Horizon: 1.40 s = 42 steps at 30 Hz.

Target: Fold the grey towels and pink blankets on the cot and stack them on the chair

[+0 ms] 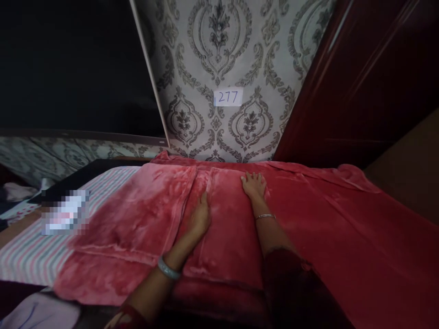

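A plush red blanket (322,228) lies spread over a bed, with a folded-over panel (137,219) on its left half. My left hand (200,214) rests flat on the blanket at the fold's edge, fingers together and pointing away from me. My right hand (254,184) lies palm down further back, fingers spread, pressing the fabric. Neither hand grips anything. A pale bangle sits on my left wrist and a thin bracelet on my right.
A striped sheet (30,251) shows at the bed's left. Patterned wallpaper carries a paper label reading 277 (228,97). A dark screen (75,64) hangs at the left, a dark red cabinet (360,77) stands at the right.
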### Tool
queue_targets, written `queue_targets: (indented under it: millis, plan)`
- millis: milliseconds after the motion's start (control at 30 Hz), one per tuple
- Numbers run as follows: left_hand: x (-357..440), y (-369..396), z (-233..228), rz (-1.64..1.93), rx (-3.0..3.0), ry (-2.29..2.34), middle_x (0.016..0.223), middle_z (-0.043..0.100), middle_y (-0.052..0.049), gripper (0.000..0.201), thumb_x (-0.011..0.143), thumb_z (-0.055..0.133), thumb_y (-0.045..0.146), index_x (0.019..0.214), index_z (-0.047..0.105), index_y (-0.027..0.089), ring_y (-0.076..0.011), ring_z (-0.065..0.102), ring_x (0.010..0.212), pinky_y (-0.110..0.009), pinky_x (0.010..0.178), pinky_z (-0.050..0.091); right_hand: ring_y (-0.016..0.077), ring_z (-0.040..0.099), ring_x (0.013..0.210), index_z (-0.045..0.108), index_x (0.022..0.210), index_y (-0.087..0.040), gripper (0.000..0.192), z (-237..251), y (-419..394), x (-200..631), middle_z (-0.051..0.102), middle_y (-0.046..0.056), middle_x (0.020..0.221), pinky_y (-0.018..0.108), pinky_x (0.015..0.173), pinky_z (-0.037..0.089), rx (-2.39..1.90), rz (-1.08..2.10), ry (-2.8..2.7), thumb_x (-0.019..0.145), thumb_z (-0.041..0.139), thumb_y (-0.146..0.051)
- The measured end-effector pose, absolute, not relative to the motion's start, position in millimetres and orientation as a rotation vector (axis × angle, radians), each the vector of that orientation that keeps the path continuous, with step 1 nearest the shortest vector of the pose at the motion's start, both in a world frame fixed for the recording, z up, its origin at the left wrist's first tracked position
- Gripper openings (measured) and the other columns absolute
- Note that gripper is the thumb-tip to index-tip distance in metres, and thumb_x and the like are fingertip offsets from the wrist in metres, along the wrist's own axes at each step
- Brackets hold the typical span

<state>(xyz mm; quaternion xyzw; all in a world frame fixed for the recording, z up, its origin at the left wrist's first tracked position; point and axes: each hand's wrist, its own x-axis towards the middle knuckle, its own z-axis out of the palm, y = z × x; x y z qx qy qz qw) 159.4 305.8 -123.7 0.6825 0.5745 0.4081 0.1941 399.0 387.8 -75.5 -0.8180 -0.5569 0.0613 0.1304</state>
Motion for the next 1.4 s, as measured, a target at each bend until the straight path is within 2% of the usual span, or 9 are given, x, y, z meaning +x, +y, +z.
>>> queue_targets:
  millis: [200,333,433,633,800,967,1133,1267,1400]
  plan:
    - [148.0,316.5,-103.4,1.168,1.875,1.437,0.139,0.062,-0.013,0.061,0.081,0.057,0.017,0.143,0.051,0.018,-0.0301,0.058,0.130,-0.048,0.115,0.045,0.0304,0.016,0.154,0.039,0.158,-0.023,0.060,-60.6,379.5,396.6,0.028,0.011,0.166,0.055,0.121,0.019,-2.341,0.204,-1.598,0.105,0.026,-0.046]
    - [139.4,285.9,-85.7,1.035,1.850,1.513,0.141,0.060,-0.015,0.065,0.084,0.060,0.025,0.147,0.044,0.015,-0.0302,0.057,0.131,-0.046,0.113,0.046,0.0301,0.015,0.155,0.027,0.162,-0.026,0.061,-39.6,351.2,408.6,0.018,0.011,0.169,0.059,0.119,0.023,-2.272,0.256,-1.661,0.105,0.025,-0.047]
    - [135.0,250.9,-80.7,0.843,1.955,1.556,0.146,0.056,-0.016,0.077,0.082,0.066,0.031,0.152,0.037,0.014,-0.0313,0.055,0.133,-0.045,0.113,0.045,0.0310,0.012,0.155,0.028,0.162,-0.031,0.060,-37.3,307.9,414.1,0.014,0.008,0.170,0.060,0.119,0.022,-2.206,0.198,-1.842,0.104,0.029,-0.049]
    - [134.5,228.1,-79.5,0.574,2.207,1.538,0.148,0.056,-0.014,0.065,0.084,0.053,0.010,0.148,0.043,0.019,-0.0282,0.055,0.133,-0.043,0.111,0.046,0.0314,0.011,0.156,0.028,0.161,-0.033,0.062,-70.2,228.2,379.2,0.016,0.007,0.170,0.062,0.121,0.014,-2.228,0.164,-2.057,0.104,0.033,-0.056]
    - [127.2,236.2,-71.7,0.555,2.275,1.469,0.143,0.059,-0.014,0.064,0.084,0.051,0.005,0.147,0.047,0.018,-0.0258,0.056,0.133,-0.040,0.112,0.045,0.0291,0.011,0.156,0.025,0.162,-0.031,0.061,-70.7,213.8,364.2,0.015,0.007,0.170,0.059,0.122,0.010,-2.232,0.144,-2.024,0.105,0.031,-0.052]
    - [121.9,219.4,-47.9,0.479,2.453,1.540,0.150,0.050,-0.019,0.059,0.093,0.048,0.017,0.151,0.043,0.014,-0.0297,0.054,0.134,-0.044,0.112,0.043,0.0306,0.011,0.156,0.028,0.161,-0.036,0.059,-61.2,183.2,352.6,0.014,0.004,0.170,0.058,0.122,0.015,-2.171,0.320,-2.055,0.105,0.033,-0.054]
    - [126.6,191.4,-50.8,0.193,2.754,1.207,0.165,0.033,-0.012,0.061,0.096,0.051,0.032,0.155,0.040,0.020,-0.0290,0.026,0.154,-0.051,0.125,0.021,0.0314,0.014,0.155,0.031,0.160,-0.033,0.057,-70.8,155.7,320.3,0.019,0.005,0.169,0.059,0.122,0.013,-2.115,0.211,-2.074,0.106,0.033,-0.049]
    - [114.6,185.9,-71.4,0.167,2.728,1.244,0.164,0.034,-0.013,0.059,0.098,0.046,0.032,0.155,0.040,0.019,-0.0262,0.028,0.154,-0.051,0.125,0.023,0.0291,0.016,0.155,0.037,0.158,-0.031,0.054,-74.4,146.7,311.1,0.024,0.004,0.167,0.056,0.123,0.014,-2.064,0.184,-2.094,0.106,0.034,-0.042]
    - [98.0,196.2,-73.6,0.246,2.738,1.200,0.157,0.047,-0.012,0.052,0.096,0.050,0.033,0.147,0.052,0.023,-0.0264,0.038,0.149,-0.048,0.122,0.030,0.0263,0.020,0.154,0.045,0.154,-0.030,0.051,-71.2,132.8,320.5,0.029,0.003,0.165,0.051,0.124,0.018,-1.878,0.314,-2.163,0.105,0.039,-0.041]
